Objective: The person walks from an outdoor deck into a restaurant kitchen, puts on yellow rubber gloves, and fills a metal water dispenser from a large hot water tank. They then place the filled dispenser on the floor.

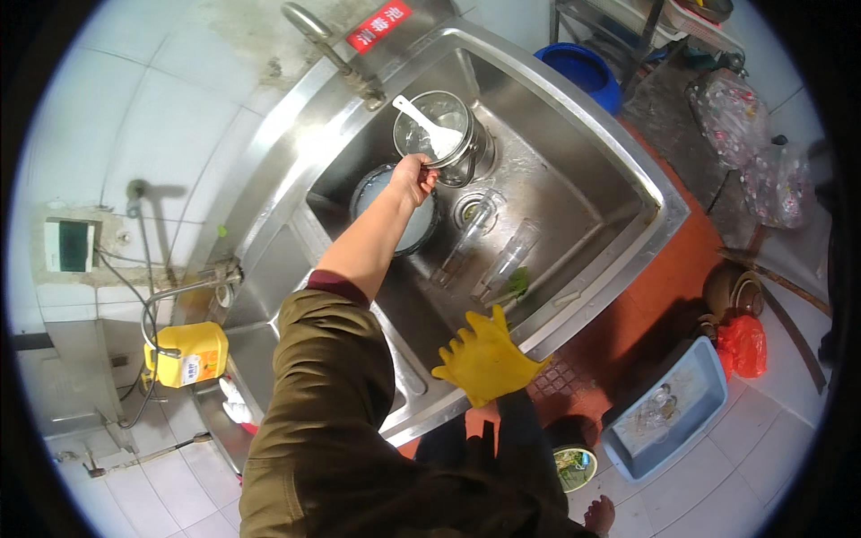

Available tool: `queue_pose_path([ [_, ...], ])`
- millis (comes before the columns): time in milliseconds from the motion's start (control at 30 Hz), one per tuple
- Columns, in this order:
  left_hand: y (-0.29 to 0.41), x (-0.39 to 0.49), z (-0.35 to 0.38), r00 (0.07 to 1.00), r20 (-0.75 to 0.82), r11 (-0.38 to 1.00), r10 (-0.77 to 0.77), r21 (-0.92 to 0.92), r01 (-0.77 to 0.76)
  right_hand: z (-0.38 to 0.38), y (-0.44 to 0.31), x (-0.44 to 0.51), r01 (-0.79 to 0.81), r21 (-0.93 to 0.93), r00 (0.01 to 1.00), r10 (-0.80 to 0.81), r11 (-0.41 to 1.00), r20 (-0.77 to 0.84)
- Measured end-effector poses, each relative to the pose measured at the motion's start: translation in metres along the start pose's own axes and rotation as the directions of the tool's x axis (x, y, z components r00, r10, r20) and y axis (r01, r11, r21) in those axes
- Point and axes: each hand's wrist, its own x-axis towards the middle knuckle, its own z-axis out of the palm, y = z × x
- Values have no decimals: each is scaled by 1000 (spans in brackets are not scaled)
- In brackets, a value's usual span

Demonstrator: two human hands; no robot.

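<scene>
My left hand [414, 180] reaches into the steel sink [578, 161] and grips the near rim of a round metal pot [476, 151]. A white plastic rice paddle [430, 128] rests in the pot. Partly under my forearm sits a dark-rimmed basin [418, 225] with cloudy liquid. Two clear cylindrical vessels [509, 255] lie on the sink floor near the drain [469, 210] and a green leaf [518, 281]. A yellow rubber glove [485, 358] drapes over the sink's near edge. My right hand [599, 515] is low at the picture's bottom, partly visible; its grip is unclear.
A curved metal faucet [333, 54] overhangs the basin. At left are a second faucet [195, 289] and a yellow jug [185, 354]. On the floor stand a light blue tub [666, 413], a small container with greens [574, 469] and a blue barrel [584, 75].
</scene>
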Motion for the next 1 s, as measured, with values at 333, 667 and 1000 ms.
queue_pose_path([
  [333, -45, 101, 23, 971, -236, 988, 48, -128, -80, -89, 52, 19, 81, -323, 997, -75, 943, 30],
  [667, -79, -62, -64, 647, -303, 710, 700, 389, -586, -37, -36, 42, 219, -582, 959, -64, 783, 275],
  [1000, -425, -159, -473, 102, -936, 900, -337, -288, 327, 21, -134, 62, 787, -504, 518, -62, -355, 853],
])
